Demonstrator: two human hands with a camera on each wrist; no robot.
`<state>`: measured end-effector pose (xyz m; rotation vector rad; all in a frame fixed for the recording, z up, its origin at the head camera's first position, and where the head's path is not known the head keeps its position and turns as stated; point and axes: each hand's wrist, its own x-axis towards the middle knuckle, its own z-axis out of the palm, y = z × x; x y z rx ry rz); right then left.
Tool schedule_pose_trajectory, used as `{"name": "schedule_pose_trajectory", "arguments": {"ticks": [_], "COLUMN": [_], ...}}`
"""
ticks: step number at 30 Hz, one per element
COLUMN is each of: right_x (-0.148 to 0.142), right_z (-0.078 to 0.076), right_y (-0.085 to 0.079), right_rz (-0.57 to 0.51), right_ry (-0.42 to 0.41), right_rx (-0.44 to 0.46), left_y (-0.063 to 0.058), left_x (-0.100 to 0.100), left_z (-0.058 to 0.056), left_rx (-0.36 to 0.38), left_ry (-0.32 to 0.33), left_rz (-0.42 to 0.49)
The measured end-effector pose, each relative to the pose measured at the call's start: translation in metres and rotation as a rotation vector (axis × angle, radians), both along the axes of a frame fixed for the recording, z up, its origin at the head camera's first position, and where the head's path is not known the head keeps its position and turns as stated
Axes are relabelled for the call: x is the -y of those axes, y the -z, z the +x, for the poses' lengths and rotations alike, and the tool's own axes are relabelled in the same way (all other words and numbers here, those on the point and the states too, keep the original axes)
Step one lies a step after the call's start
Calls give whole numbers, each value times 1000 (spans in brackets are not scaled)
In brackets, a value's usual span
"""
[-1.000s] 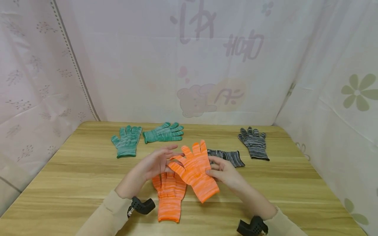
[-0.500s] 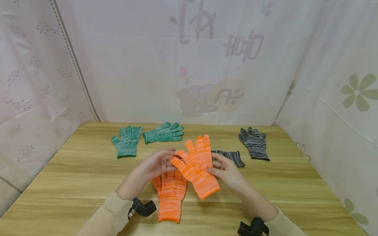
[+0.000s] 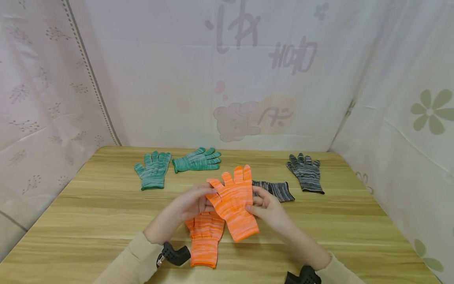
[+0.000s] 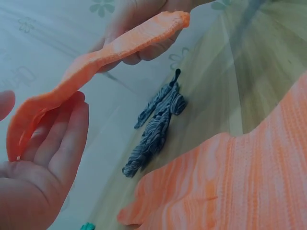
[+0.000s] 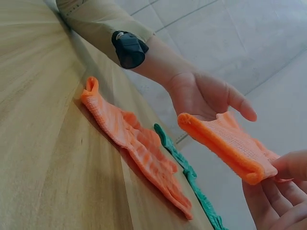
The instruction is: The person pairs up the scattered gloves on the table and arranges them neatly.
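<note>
My right hand [image 3: 270,208] pinches the right edge of an orange knitted glove [image 3: 237,205], thumb on the near face and fingers behind. The glove is raised above the table, fingers up and cuff down. At its other side, my left hand [image 4: 41,184] touches the glove's finger end with fairly straight fingers underneath; the thumb stands apart from it. In the right wrist view the left palm [image 5: 199,98] shows behind the held glove [image 5: 232,148]. A second orange glove [image 3: 204,242] lies flat below, its fingers partly covered by the left hand and held glove.
Two green gloves [image 3: 153,171] [image 3: 197,160] lie at the back left of the wooden table [image 3: 106,221]. One black-and-grey glove [image 3: 305,173] lies at the back right. Another grey glove [image 3: 280,191] is partly hidden behind the right hand. Patterned curtains [image 3: 170,79] surround the table.
The held orange glove rose slightly, then came down a little and turned more upright. My left hand has shifted right, closer against its thumb side. The gloves on the table have stayed put.
</note>
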<state>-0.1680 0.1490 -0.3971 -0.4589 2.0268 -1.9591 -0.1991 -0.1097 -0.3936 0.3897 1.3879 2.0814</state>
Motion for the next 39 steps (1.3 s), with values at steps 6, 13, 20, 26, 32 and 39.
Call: {"name": "schedule_pose_trajectory", "arguments": {"ticks": [6,13,20,26,32,39], "right_x": [2,4,5,6,9,16], "right_z": [1,2,3,3,3,5], "right_y": [3,4,5,3,4,7], "right_rz": [-1,-14,8,-7,-35,-56], "right_ry": [-2,-51,-48,-57,-92,-87], "right_rx": [16,29,37,64,87,100], "left_y": [-1,-3,-8,-6,-5,-6], "left_x": [-6,-8,-2,12,21,25], "left_z": [4,9,11,12,13,12], "left_rx": [-10,-55,-112,-100,-103,-120], "left_ry": [-49,-157,-119,-38,41,113], "left_rz": [-109,-295,-332,-301,-235,-186]}}
